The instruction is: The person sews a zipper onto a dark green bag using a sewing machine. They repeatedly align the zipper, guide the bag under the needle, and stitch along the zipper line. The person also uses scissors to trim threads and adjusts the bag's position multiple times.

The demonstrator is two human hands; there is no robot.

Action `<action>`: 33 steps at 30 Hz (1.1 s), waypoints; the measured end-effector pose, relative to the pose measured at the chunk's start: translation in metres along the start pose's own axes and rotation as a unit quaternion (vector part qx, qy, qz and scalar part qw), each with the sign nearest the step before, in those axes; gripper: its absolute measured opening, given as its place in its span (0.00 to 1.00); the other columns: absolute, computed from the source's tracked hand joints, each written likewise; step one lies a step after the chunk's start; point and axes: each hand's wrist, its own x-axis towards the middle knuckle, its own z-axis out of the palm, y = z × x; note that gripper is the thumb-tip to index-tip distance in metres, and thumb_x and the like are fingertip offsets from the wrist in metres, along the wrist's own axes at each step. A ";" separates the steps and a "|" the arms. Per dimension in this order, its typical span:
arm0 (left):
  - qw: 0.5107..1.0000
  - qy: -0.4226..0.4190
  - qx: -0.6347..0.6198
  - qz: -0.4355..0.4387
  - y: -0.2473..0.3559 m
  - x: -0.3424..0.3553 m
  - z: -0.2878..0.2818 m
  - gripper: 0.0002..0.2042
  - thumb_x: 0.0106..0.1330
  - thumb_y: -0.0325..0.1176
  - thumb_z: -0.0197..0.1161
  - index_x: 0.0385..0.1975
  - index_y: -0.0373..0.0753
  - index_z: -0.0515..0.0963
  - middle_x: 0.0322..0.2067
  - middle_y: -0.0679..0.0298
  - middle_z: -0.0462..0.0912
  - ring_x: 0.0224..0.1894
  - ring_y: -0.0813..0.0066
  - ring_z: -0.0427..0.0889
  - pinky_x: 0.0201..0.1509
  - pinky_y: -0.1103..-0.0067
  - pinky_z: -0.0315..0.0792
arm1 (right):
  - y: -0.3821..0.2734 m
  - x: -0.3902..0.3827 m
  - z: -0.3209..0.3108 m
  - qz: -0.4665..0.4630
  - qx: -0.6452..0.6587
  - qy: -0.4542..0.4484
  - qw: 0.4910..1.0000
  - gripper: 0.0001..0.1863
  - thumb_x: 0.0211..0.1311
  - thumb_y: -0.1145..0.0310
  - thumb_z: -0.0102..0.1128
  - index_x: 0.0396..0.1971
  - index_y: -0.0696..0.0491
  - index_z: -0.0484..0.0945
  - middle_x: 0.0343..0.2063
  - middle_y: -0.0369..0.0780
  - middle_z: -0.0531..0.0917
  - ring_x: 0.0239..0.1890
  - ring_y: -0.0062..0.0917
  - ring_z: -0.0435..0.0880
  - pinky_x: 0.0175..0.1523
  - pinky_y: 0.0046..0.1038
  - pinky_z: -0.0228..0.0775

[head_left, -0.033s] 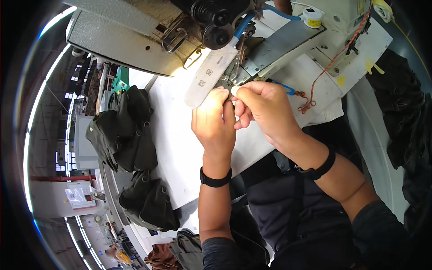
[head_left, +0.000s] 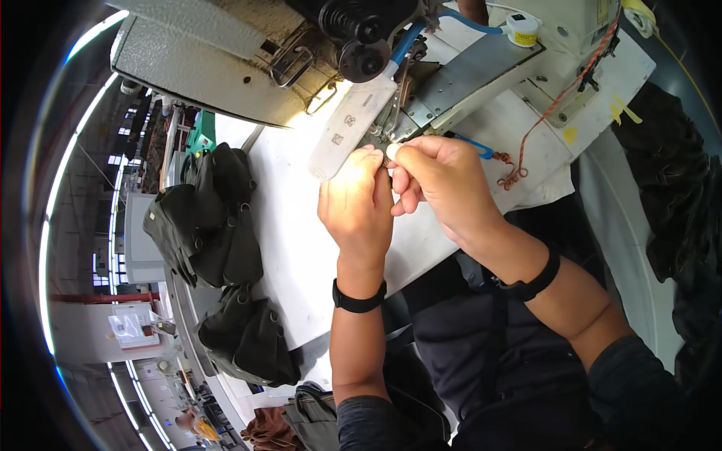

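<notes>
Both hands are together just in front of the needle area of a sewing machine (head_left: pixel 203 71). My left hand (head_left: pixel 357 207) is closed, its fingers curled down, thumb and fingertip beside a pale, rounded flat guard (head_left: pixel 350 131). Close by on the right, my right hand (head_left: pixel 455 184) pinches with thumb and forefinger, the other fingers bent under. A tiny dark bit shows between the two hands, too small to name. Whatever the left fingers grip is hidden. The machine's grey metal bed (head_left: pixel 474 83) runs up to the right behind the hands.
Dark green bags (head_left: pixel 214 218) are stacked at the left of the white table (head_left: pixel 289 263). A blue-handled tool (head_left: pixel 477 148) and orange-brown thread (head_left: pixel 515 174) lie right of the hands. A small white tub (head_left: pixel 521 30) stands on the machine. Dark cloth (head_left: pixel 654 180) hangs at far right.
My left hand and forearm have shifted very slightly to the left. Otherwise the scene looks the same.
</notes>
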 end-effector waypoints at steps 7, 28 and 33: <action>0.999 -0.007 0.027 0.031 0.001 0.004 -0.002 0.14 0.56 0.20 0.77 0.42 0.39 0.88 0.44 0.63 0.92 0.44 0.68 0.89 0.47 0.74 0.77 | -0.001 0.001 -0.005 0.003 -0.038 -0.010 0.999 0.12 0.75 0.70 0.60 0.33 0.61 0.83 0.24 0.37 0.83 0.18 0.18 0.80 0.28 0.28 0.84; 0.999 0.026 0.026 0.005 0.002 0.008 0.010 0.13 0.54 0.12 0.72 0.37 0.35 0.85 0.38 0.59 0.90 0.43 0.62 0.88 0.49 0.71 0.81 | 0.024 -0.019 -0.064 0.056 -0.232 -0.044 0.970 0.15 0.77 0.64 0.60 0.44 0.63 0.86 0.25 0.38 0.86 0.19 0.17 0.81 0.27 0.21 0.72; 0.999 0.020 0.032 -0.003 0.002 0.007 0.011 0.14 0.54 0.11 0.71 0.37 0.35 0.85 0.38 0.59 0.90 0.43 0.62 0.88 0.49 0.72 0.81 | 0.034 -0.023 -0.076 0.045 -0.260 -0.035 0.964 0.15 0.78 0.65 0.59 0.45 0.63 0.85 0.23 0.36 0.85 0.19 0.16 0.80 0.27 0.21 0.72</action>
